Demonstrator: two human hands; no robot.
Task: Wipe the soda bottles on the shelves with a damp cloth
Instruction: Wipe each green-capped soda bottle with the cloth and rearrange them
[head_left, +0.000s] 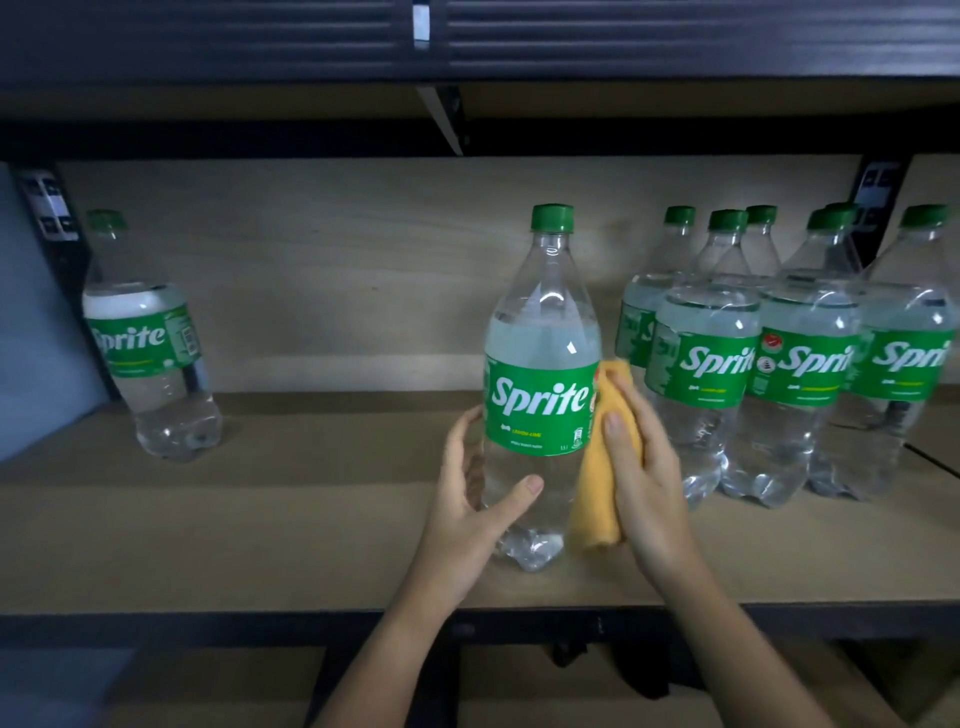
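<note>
A clear Sprite bottle (543, 364) with a green cap and green label stands upright at the middle of the wooden shelf (311, 519). My left hand (472, 499) grips its lower body from the left, thumb across the front. My right hand (641, 467) presses a folded orange cloth (597, 499) flat against the bottle's right side, from the label down to near the base.
Several more Sprite bottles (779, 374) stand packed together at the right of the shelf, close to my right hand. A single Sprite bottle (148, 343) stands at the far left. A dark upper shelf (467, 52) overhangs. Another shelf (208, 686) lies below.
</note>
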